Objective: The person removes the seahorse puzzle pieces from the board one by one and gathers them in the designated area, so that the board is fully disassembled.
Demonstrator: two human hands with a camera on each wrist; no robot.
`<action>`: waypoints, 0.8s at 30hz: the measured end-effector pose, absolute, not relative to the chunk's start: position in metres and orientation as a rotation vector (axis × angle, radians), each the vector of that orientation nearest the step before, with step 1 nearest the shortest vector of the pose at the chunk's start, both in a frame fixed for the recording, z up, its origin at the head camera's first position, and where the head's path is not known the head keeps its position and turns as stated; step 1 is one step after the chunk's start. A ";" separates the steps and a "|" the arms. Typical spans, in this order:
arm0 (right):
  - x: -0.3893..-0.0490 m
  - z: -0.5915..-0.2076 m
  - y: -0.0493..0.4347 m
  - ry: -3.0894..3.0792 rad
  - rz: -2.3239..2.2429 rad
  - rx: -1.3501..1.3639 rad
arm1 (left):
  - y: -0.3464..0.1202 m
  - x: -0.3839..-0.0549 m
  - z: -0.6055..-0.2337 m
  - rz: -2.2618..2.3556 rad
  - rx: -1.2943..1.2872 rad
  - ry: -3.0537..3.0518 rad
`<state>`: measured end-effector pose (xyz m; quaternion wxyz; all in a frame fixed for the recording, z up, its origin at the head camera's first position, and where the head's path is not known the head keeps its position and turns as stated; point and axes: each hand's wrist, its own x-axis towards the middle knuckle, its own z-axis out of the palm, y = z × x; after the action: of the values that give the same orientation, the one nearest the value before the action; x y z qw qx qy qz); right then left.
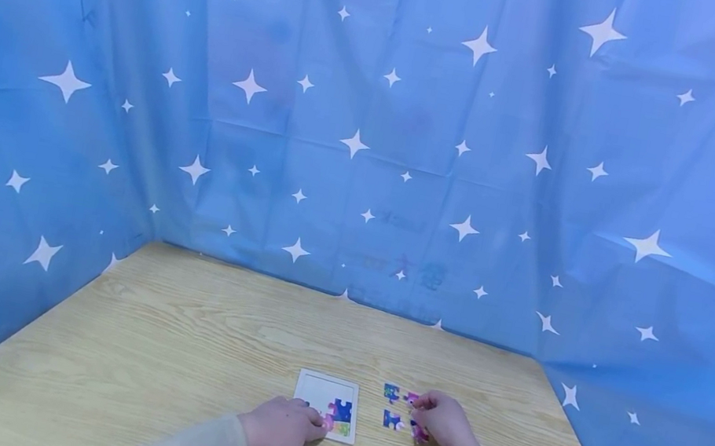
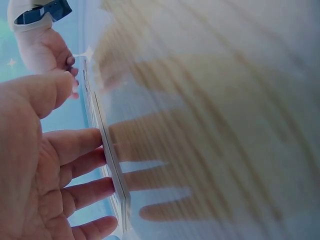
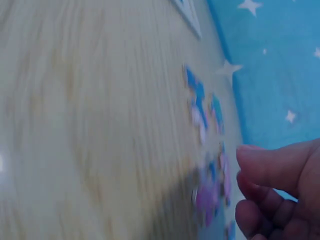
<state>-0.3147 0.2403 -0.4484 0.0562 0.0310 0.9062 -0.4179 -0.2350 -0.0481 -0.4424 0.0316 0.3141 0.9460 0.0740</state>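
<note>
Hands and jigsaw on a wooden bench (image 1: pixel 223 335), places given from the white tray (image 1: pixel 316 391). Puzzle pieces inside the tray (image 1: pixel 342 410), dark blue, pink and yellow-green, gather toward its near right corner; white floor shows along its far side. Loose puzzle pieces (image 1: pixel 392 420) lie beyond the tray's right edge, apart from it, in two rough columns. The right hand (image 1: pixel 447 422) is the nearer hand to these: it comes in from the outer side, so that the pieces lie between it and the tray, its fingertips at the column farther from the tray. Its grip is narrow, thumb and forefinger close together — whether a piece sits between them cannot be told. The left hand (image 1: pixel 282 435) lies at the tray's near left, fingers extended and touching the tray's edge, as the left wrist view shows; nothing is visible in its grip. The governing relation is therefore sideways: from the right grip, the tray lies to the left, across the inner column of pieces. No long axis can be read for the pieces — each looks about as broad as it is long.
</note>
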 end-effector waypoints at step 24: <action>-0.320 -0.456 0.150 2.698 -1.202 -0.355 | -0.048 -0.238 -0.443 0.224 1.015 2.914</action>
<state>-0.3203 0.1501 -0.4562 0.0832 -0.1190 0.9037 -0.4027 -0.2382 -0.0484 -0.4434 0.0240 0.3280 0.9416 0.0724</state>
